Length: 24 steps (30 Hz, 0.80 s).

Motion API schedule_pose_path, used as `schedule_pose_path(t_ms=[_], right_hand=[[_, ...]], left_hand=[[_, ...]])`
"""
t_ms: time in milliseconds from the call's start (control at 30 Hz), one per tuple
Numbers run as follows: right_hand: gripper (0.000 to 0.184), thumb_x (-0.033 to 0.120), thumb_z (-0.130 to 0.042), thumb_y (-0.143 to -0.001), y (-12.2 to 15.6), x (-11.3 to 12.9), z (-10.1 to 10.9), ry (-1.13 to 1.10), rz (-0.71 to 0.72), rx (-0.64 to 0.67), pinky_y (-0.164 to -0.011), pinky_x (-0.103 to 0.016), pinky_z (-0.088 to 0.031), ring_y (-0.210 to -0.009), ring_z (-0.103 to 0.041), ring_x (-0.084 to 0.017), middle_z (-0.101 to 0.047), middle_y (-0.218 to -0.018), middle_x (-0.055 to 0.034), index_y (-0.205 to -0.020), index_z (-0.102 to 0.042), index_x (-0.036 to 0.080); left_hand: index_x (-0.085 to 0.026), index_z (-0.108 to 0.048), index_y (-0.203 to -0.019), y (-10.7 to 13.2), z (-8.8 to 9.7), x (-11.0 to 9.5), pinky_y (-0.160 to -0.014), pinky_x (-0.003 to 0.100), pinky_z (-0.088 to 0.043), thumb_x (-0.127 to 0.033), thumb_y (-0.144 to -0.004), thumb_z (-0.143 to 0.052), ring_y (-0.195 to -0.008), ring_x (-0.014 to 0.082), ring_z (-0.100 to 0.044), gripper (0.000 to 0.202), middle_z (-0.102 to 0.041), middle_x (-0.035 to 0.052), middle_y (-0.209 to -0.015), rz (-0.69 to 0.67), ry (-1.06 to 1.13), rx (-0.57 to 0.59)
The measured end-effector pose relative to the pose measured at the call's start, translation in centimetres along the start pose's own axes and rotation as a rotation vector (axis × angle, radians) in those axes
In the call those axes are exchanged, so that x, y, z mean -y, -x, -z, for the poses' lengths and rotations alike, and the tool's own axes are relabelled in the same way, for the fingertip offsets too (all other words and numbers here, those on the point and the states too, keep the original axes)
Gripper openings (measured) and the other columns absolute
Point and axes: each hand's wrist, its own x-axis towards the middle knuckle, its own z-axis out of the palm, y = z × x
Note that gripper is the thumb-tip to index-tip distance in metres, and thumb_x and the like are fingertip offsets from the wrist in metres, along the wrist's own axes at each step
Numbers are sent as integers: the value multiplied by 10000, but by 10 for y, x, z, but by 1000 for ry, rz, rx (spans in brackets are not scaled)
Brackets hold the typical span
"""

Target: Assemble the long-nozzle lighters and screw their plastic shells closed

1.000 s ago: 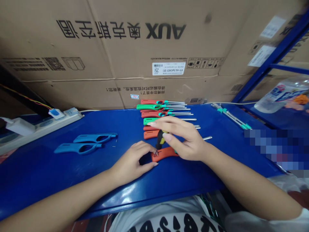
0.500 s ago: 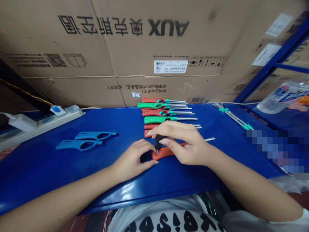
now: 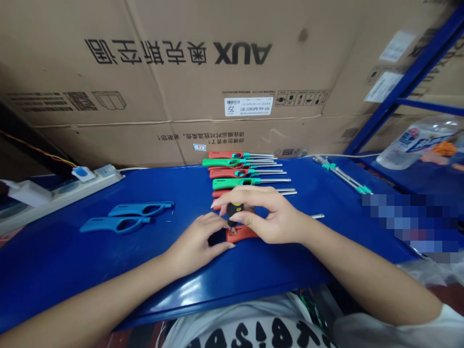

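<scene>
My right hand (image 3: 270, 212) grips a stubby black screwdriver (image 3: 235, 210) between thumb and fingers, held upright with its tip down at the butt end of an orange stick lighter (image 3: 239, 234). The lighter lies flat on the blue table, its middle hidden under my right hand, and its metal tube shows on the far side. My left hand (image 3: 197, 241) has thumb and forefinger around the lighter's butt end, steadying it. Just beyond my right hand is a row of red and green stick lighters (image 3: 235, 182) with metal tubes.
Two blue lighter bodies (image 3: 116, 224) without tubes lie at left, near small thin pins. A white power strip (image 3: 90, 186) runs along the left edge. Metal tubes with green parts (image 3: 340, 174) lie at right, near a plastic bottle (image 3: 402, 145). A large cardboard box (image 3: 163, 96) stands behind.
The view has shifted slightly. The screwdriver has turned in my right hand, so a yellow mark on its handle now shows. Both hands stay at the lighter's butt end.
</scene>
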Motion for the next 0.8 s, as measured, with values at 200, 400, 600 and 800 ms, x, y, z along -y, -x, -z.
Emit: schedule_pose_path(t_ms=[200,400,600,800], right_hand=[[278,191,-553,-987,-3,1,-13,64,-24,-54,-935,-347,-566,-1026,-663,-165,-715,-1169,-54,-1240,-658,236],[234,323,-589,-975,-7,-2,32,-111,-271,-351,-452,-241,-520,-470,-573,-70,-698,-1012,-12,-1199,-616,263],[187,253,-659,-885,25,-47,123,592,-308,-675,-605,-320,-579,-632,-666,-155,-704,-1010,-62,-1072,-651,249],[28,197,-591,-855,75,-105,181,651,-837,-658,-623,-363,-605,-631,-721,-221,-664,-705,-44,-859,-578,222]], left_hand=[[-232,-682,-1115,-1,-1,-3,-986,425,-510,-296,-902,-725,-1083,251,-666,226,-738,44,-1118,21,9,-2],[-240,-657,-1153,-2,11,-12,-984,408,-528,-232,-891,-692,-1106,241,-666,265,-721,52,-1171,145,23,72],[-258,-609,-1282,-2,23,-25,-1025,438,-523,-258,-882,-655,-1173,268,-635,402,-665,72,-1277,183,-110,153],[-214,-584,-1324,-16,6,-31,-992,436,-534,-230,-990,-521,-1129,262,-622,340,-623,108,-1225,105,-214,243]])
